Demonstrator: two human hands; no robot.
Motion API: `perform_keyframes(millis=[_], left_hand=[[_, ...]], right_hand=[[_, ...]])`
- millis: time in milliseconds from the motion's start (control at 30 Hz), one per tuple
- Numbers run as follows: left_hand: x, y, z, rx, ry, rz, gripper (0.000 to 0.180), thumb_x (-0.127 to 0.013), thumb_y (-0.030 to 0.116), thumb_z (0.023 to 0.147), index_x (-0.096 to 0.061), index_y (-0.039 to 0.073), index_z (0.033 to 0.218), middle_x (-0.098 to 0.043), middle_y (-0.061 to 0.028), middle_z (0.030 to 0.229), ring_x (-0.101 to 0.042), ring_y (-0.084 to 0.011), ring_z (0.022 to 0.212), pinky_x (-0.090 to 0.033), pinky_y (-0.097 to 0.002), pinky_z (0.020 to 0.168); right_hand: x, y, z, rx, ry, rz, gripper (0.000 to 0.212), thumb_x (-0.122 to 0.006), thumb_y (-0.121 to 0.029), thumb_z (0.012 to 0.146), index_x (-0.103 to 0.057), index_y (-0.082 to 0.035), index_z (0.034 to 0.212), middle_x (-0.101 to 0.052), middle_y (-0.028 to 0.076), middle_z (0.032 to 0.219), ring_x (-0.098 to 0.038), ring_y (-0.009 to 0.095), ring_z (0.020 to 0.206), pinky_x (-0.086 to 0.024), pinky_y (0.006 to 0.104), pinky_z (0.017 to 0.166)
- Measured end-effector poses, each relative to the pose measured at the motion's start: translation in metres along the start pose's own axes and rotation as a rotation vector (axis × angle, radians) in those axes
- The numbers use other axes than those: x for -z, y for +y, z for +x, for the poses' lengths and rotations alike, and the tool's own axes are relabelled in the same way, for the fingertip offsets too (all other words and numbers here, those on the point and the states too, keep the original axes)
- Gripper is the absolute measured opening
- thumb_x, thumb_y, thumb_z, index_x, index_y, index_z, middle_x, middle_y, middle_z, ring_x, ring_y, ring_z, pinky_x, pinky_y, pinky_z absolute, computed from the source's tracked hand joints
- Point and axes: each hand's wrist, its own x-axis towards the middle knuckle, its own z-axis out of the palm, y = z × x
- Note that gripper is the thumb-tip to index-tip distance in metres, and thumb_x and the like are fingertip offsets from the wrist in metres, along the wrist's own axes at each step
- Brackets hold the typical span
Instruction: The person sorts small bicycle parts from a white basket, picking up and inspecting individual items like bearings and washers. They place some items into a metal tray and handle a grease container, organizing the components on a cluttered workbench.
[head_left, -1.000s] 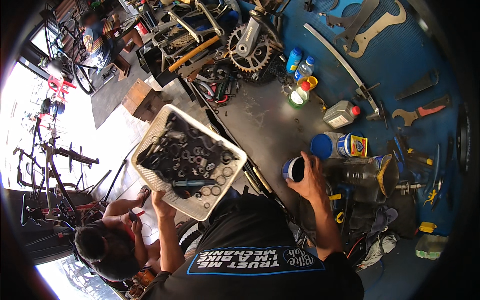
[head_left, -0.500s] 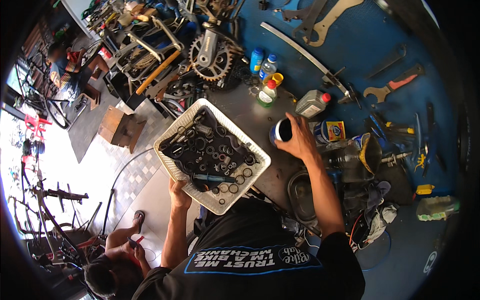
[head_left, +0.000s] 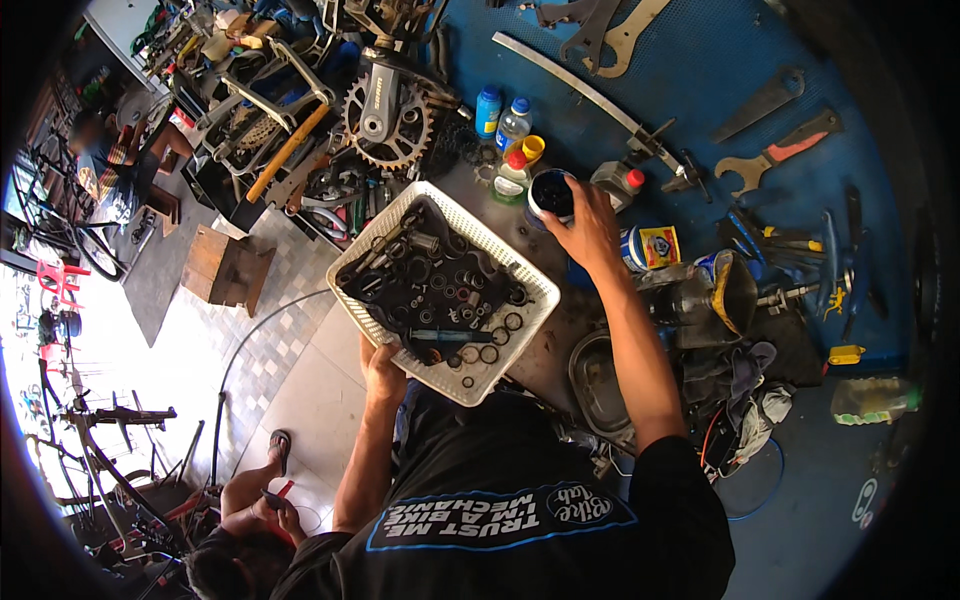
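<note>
My left hand (head_left: 383, 372) grips the near-left edge of a cream plastic basket (head_left: 542, 302), tilted in front of my body. Inside it, a dark cloth (head_left: 385, 285) carries small metal rings, bearings and other bike parts, with a blue-handled tool (head_left: 450, 336) among them. Several loose rings lie in the near-right corner. My right hand (head_left: 592, 230) is closed around the side and rim of an uncapped round tub (head_left: 551, 197), dark inside. Beyond that tub stand a green bottle with a red cap (head_left: 511, 180) and a yellow cap or cup (head_left: 533, 150).
A grey bottle (head_left: 618, 184) and a blue-and-yellow tub (head_left: 650, 248) stand right of my hand. Wrenches (head_left: 780, 155) hang on the blue board. A crankset (head_left: 385, 115) and piled parts crowd the far left. A wooden box (head_left: 228, 268) and a seated person (head_left: 245, 550) are on the left floor.
My right hand has carried the round tub away from me, close to the bottles. The basket has shifted a little to the right and away in the picture, still in my left hand.
</note>
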Motion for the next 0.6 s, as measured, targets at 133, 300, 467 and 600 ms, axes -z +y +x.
perform_keyframes(millis=[133, 300, 467, 600], left_hand=[[-0.005, -0.004, 0.008, 0.002, 0.045, 0.118, 0.064, -0.054, 0.01, 0.084, -0.045, 0.001, 0.146, -0.058, -0.0117, 0.132, -0.057, -0.0252, 0.12, -0.047, -0.0419, 0.107], [-0.032, -0.008, 0.01, 0.041, 0.043, 0.087, 0.06, -0.055, 0.007, 0.089, -0.043, 0.003, 0.148, -0.055, -0.0123, 0.134, -0.056, -0.0252, 0.122, -0.047, -0.0426, 0.108], [-0.03, -0.023, 0.013, -0.047, 0.022, 0.278, 0.063, -0.057, 0.005, 0.095, -0.037, 0.007, 0.154, -0.054, -0.0124, 0.134, -0.058, -0.0255, 0.12, -0.055, -0.0424, 0.094], [-0.048, -0.01, 0.011, 0.109, 0.091, 0.166, 0.064, -0.058, 0.007, 0.096, -0.036, 0.012, 0.156, -0.053, -0.0121, 0.136, -0.06, -0.026, 0.116, -0.058, -0.0414, 0.085]], right_hand=[[0.019, -0.001, -0.051, -0.142, -0.256, -0.048, 0.095, -0.087, -0.024, 0.085, -0.036, -0.006, 0.163, -0.066, 0.024, 0.124, -0.064, 0.043, 0.117, -0.054, 0.0493, 0.102], [-0.001, 0.024, -0.094, -0.231, -0.272, -0.121, 0.109, -0.093, -0.021, 0.077, -0.031, -0.006, 0.165, -0.059, 0.025, 0.139, -0.058, 0.043, 0.129, -0.052, 0.0485, 0.107], [-0.01, 0.031, -0.106, -0.264, -0.399, -0.206, 0.097, -0.093, -0.021, 0.077, -0.043, -0.008, 0.159, -0.06, 0.025, 0.14, -0.059, 0.045, 0.129, -0.051, 0.0505, 0.107], [-0.007, 0.04, -0.103, -0.263, -0.389, -0.124, 0.077, -0.089, -0.018, 0.079, -0.056, -0.005, 0.147, -0.065, 0.021, 0.138, -0.064, 0.043, 0.125, -0.054, 0.0491, 0.104]])
